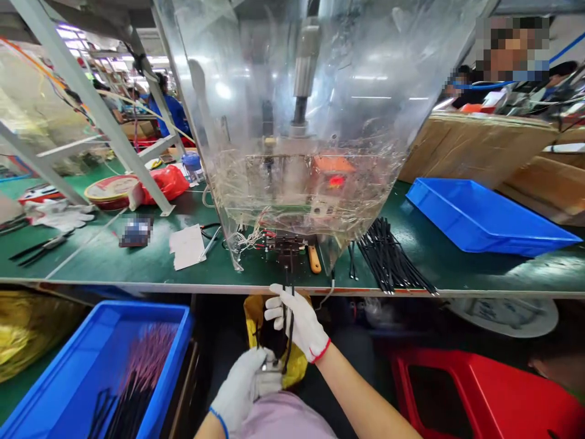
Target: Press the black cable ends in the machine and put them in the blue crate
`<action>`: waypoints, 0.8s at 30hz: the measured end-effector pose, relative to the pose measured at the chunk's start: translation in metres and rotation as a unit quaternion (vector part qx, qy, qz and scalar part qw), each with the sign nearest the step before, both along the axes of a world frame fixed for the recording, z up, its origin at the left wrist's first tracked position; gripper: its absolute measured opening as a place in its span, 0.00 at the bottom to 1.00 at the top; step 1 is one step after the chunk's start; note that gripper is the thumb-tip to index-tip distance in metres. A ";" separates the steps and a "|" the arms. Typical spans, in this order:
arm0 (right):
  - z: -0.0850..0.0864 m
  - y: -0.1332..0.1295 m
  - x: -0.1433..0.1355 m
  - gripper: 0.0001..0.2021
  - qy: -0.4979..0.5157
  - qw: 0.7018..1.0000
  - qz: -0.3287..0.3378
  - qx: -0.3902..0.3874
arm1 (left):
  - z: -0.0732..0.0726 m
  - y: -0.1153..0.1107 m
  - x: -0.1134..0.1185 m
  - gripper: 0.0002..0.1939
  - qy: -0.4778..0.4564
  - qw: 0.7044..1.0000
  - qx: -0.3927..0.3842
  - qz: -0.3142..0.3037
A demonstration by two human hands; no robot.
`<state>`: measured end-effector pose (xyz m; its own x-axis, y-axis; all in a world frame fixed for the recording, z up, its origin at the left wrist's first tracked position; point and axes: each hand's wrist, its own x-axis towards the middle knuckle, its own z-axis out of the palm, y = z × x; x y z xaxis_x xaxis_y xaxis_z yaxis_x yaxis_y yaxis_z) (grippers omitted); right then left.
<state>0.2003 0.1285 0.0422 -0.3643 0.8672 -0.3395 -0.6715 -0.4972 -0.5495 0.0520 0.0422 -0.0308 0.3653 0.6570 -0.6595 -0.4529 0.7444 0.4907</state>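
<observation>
Markings on the round container [113, 190] are too small to read. Before the green table [150, 265], black cables [290, 334] cross the right hand [297, 323] (whether its grip pinches them cannot be told); the left hand's [242, 378] grip curls around cable below.

Blue bin [64, 390], lower left, and red plastic item [512, 384], lower right: both cut by bottom edge. Yellow bag [252, 312] partly hidden behind left hand [249, 377] and right hand [297, 322]. Small object [136, 231] on bench [105, 262] blurred out, unidentifiable.
</observation>
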 end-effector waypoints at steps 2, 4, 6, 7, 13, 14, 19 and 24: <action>0.004 0.010 0.003 0.14 0.067 0.997 0.025 -0.010 | 0.017 0.006 0.009 0.19 -0.005 1.000 0.003 0.015; 0.014 0.023 0.006 0.12 0.101 0.994 0.039 -0.008 | 0.035 0.008 0.014 0.20 -0.026 1.000 0.005 -0.007; 0.025 0.036 0.008 0.09 0.083 0.996 0.039 -0.004 | 0.052 0.010 0.017 0.18 -0.064 0.998 0.002 -0.023; 0.029 0.041 0.009 0.08 0.058 0.998 0.034 -0.005 | 0.061 0.011 0.019 0.17 -0.081 0.997 0.000 -0.017; 0.027 0.030 0.014 0.17 -0.094 0.993 0.060 -0.029 | 0.093 0.027 0.031 0.11 -0.094 0.992 -0.025 0.081; 0.025 0.026 0.015 0.18 -0.115 0.991 0.061 -0.025 | 0.095 0.030 0.032 0.12 -0.093 0.991 -0.030 0.087; 0.024 0.031 0.013 0.20 -0.176 0.984 -0.002 -0.010 | 0.094 0.035 0.032 0.12 -0.087 0.990 -0.027 0.109; 0.033 0.052 0.011 0.21 -0.167 0.985 -0.024 -0.029 | 0.079 0.027 0.024 0.10 -0.106 0.988 -0.010 0.116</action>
